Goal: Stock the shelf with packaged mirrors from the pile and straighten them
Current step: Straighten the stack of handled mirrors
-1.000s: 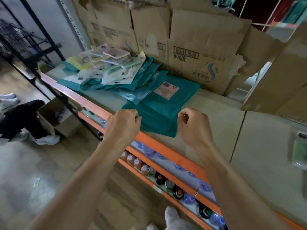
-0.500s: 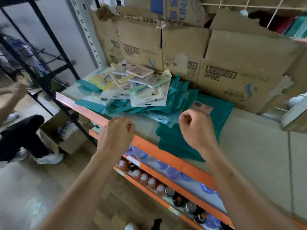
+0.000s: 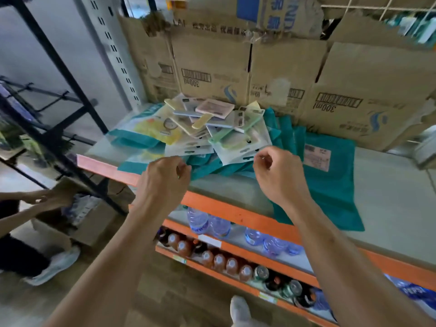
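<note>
Early days here, I'd say: nothing looks stocked or squared up yet. Lower centre-left, the left hand (image 3: 165, 182) hovers at the grey shelf with the orange front rail (image 3: 236, 213), fingers curled in, nothing visibly held. Just beyond, mid-frame, the loose pile of flat, glossy plastic-packaged mirrors (image 3: 212, 128), pastel pink, green and yellow handled rectangles on white cards, lies fanned and crooked atop soft teal fabric bags (image 3: 330, 185). The right hand (image 3: 278, 178), fingers likewise curled and empty, hangs near the pile's front edge. Dented brown cardboard boxes (image 3: 354, 102) back it all.
</note>
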